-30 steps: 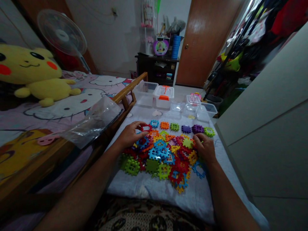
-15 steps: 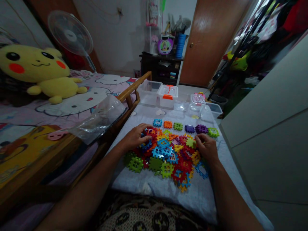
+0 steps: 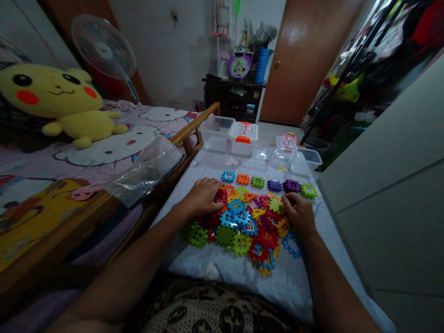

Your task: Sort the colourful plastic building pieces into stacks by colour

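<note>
A heap of colourful plastic interlocking blocks [image 3: 239, 219], flat squares and triangles with toothed edges, lies before me on the cloth. At its left side my left hand [image 3: 204, 198] reaches palm down over red blocks [image 3: 221, 196], thumb and fingers apart. On the other side, my right hand [image 3: 299, 212] rests against the heap with loosely bent fingers. Its thumb tip is beside a lime-green block [image 3: 276, 206], and the other fingertips are partly hidden. Behind the heap runs a row of separate blocks: blue [image 3: 228, 176], orange [image 3: 243, 179], green [image 3: 257, 182], purple [image 3: 291, 186] and lime with white [image 3: 308, 190].
Clear plastic boxes [image 3: 218, 134] stand along the table's far end, one with an orange-latched lid [image 3: 243, 138]. A wooden bed rail [image 3: 194, 125] borders the left, with a clear plastic bag [image 3: 145, 169] over it. A white cabinet [image 3: 391, 185] flanks the right.
My left hand has shifted slightly right and inward, covering more of the red and blue blocks there. My right hand stays nearly still. The row of blocks is unchanged.
</note>
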Tool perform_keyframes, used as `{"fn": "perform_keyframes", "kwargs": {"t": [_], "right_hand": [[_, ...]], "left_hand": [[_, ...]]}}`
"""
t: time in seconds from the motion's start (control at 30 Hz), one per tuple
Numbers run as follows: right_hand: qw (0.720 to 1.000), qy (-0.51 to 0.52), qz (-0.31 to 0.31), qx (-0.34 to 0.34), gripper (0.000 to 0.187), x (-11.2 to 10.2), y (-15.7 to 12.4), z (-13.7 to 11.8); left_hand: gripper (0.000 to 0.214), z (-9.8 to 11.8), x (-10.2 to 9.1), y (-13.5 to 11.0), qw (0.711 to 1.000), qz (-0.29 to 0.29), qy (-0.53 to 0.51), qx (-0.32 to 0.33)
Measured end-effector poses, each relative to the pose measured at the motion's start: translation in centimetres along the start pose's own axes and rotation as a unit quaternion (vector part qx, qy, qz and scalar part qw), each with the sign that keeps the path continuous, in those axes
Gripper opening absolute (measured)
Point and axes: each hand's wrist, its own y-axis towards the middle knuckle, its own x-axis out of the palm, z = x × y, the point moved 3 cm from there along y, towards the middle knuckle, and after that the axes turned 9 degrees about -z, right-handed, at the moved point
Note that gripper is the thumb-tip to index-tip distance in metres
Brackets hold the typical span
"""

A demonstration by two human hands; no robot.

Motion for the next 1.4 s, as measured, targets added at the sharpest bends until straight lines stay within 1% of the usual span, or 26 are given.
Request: {"fn": "perform_keyframes", "kwargs": {"t": [0.1,0.23,0.37,0.47,0.63,0.73,0.83,0.93,1.03,1.1,1.23,1.4], "right_hand": [[1.000,0.000,-0.003,0.001,0.025,0.0,0.0,-0.2],[1.000,0.004,-0.009,0.011,0.026,-0.1,0.0,-0.3],[1.000,0.007,-0.011,0.011,0.026,-0.1,0.0,-0.3],[1.000,0.005,-0.006,0.009,0.025,-0.1,0.0,-0.2],[1.000,0.006,-0.005,0.006,0.025,0.0,0.0,-0.2],[1.000,0.004,-0.005,0.003,0.024,-0.1,0.0,-0.4],[1.000,0.004,-0.004,0.000,0.025,-0.1,0.0,-0.5],[1.000,0.004,-0.001,0.003,0.025,-0.1,0.0,-0.5],[1.000,0.002,-0.003,0.007,0.025,-0.2,0.0,-0.5],[1.000,0.002,-0.004,0.008,0.025,-0.1,0.0,-0.4],[1.000,0.007,-0.005,0.008,0.025,0.0,0.0,-0.3],[1.000,0.005,-0.009,0.007,0.024,0.1,0.0,-0.3]], "left_hand": [[0.058,0.8,0.2,0.5,1.000,-0.019,0.020,-0.005],[0.052,1.4,0.2,1.2,0.999,-0.029,0.042,-0.007],[0.050,1.0,0.4,1.8,0.999,-0.016,0.044,0.000],[0.055,0.5,0.5,2.0,0.999,-0.011,0.032,0.015],[0.065,0.3,0.2,2.0,0.998,-0.048,0.001,0.033],[0.064,0.7,0.1,2.1,0.997,-0.067,0.014,0.037],[0.059,1.2,0.3,2.2,0.997,-0.064,0.035,0.035],[0.061,1.4,0.6,2.3,0.996,-0.056,0.053,0.034],[0.062,1.2,0.4,2.4,0.997,-0.045,0.055,0.033],[0.061,1.1,-0.1,2.4,0.998,-0.029,0.037,0.044],[0.058,0.8,-1.1,2.5,0.997,-0.006,-0.047,0.069],[0.051,1.3,-1.0,2.6,0.992,-0.009,-0.084,0.097]]}}
